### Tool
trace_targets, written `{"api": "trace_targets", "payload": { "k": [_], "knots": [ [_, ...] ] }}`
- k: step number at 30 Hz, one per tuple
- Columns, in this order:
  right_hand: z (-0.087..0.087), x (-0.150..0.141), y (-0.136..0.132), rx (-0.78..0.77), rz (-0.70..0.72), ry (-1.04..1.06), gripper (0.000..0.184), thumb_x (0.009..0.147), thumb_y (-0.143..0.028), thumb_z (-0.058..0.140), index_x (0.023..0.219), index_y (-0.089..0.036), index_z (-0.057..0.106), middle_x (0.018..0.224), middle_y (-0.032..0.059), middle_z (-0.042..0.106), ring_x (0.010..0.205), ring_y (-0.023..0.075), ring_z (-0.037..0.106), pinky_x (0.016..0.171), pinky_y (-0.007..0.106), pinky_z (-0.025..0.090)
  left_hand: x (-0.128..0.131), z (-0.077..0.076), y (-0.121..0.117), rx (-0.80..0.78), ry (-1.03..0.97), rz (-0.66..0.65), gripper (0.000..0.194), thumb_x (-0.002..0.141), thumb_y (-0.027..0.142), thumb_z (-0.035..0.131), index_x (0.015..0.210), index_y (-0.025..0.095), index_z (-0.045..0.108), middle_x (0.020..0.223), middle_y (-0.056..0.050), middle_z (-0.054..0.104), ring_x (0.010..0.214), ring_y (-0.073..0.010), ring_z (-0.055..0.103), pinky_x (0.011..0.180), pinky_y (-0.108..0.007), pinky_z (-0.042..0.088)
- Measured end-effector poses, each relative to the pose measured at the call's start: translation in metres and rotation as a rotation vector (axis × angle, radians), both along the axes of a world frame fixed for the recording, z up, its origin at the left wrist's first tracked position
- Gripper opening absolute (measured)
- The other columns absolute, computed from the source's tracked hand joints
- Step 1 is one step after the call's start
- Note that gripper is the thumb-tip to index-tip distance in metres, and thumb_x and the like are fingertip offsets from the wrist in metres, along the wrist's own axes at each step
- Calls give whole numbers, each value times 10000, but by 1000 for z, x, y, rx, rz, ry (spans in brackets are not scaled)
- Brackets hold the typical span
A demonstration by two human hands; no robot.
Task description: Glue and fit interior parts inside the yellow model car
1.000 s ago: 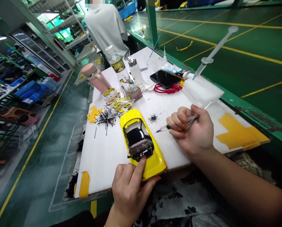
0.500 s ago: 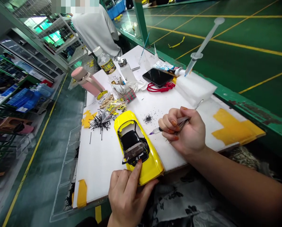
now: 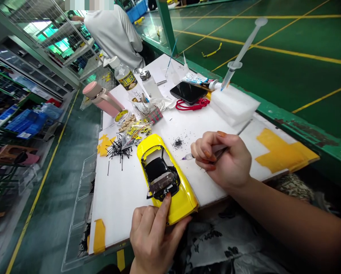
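Note:
A yellow model car body (image 3: 184, 192) with a black interior rests near the table's front edge. My left hand (image 3: 156, 232) grips its near end, index finger on the black dashboard parts by the clear windshield (image 3: 162, 182). To the right, my right hand (image 3: 224, 158) is closed around a thin syringe, its purple tip (image 3: 187, 156) pointing left towards the car's side. A slim metal tool (image 3: 244, 127) also sticks out of the back of that hand; its kind I cannot make out. Tiny black parts (image 3: 177, 143) lie just beyond the tip.
Black sprue-like sticks (image 3: 119, 150) are piled left of the car. Behind it are a bag of yellow parts (image 3: 137, 129), a tape roll (image 3: 121, 116), a pink flask (image 3: 103, 99), bottles and a phone (image 3: 188, 92). A syringe (image 3: 241, 55) stands in a white foam block (image 3: 235, 104).
My right hand has turned slightly, hiding more of the syringe barrel, and the metal tool's angle has shifted. My left hand stays on the car. The whole view has moved a little.

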State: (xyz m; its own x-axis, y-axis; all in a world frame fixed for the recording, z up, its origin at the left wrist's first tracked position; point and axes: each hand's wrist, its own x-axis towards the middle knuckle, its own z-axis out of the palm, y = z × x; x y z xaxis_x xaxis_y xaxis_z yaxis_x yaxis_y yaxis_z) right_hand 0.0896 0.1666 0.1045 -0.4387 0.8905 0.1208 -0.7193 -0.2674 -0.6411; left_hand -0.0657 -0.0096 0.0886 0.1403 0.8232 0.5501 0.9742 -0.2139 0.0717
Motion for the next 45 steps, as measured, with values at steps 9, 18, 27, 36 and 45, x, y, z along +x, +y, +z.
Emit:
{"api": "trace_targets", "payload": {
  "k": [9,18,27,36,45],
  "knots": [
    [19,9,4,-80,49,93,377,836,-409,615,545,-177,556,502,-30,253,479,104,230,342,162,154,-13,-2,-2,84,-6,-51,537,748,267,891,1164,12,668,733,-51,578,657,-158,464,628,-323,374],
    [19,-3,3,-253,215,219,308,806,-320,570,538,-172,542,510,-37,219,499,103,180,345,147,134,-29,-13,-10,199,-90,-48,429,795,294,854,1093,33,692,793,-96,656,731,-200,581,666,-341,437],
    [18,-8,3,-258,314,235,328,823,-296,507,526,-164,559,515,-21,219,509,113,191,352,158,130,-30,-19,-15,214,-109,-8,461,820,380,816,1164,99,690,815,-86,680,727,-209,588,665,-364,472],
    [16,-10,3,-292,365,231,340,812,-283,466,511,-157,563,501,-19,231,497,110,196,343,138,157,-32,-21,-17,206,-115,8,465,809,368,825,1176,117,690,817,-85,688,726,-207,587,674,-376,493],
    [16,-12,5,-289,334,217,340,804,-282,458,501,-160,551,503,-12,259,488,107,203,340,136,160,-35,-23,-19,201,-123,-16,497,778,315,850,1191,92,687,848,-98,689,751,-213,587,681,-376,491]
  ]
}}
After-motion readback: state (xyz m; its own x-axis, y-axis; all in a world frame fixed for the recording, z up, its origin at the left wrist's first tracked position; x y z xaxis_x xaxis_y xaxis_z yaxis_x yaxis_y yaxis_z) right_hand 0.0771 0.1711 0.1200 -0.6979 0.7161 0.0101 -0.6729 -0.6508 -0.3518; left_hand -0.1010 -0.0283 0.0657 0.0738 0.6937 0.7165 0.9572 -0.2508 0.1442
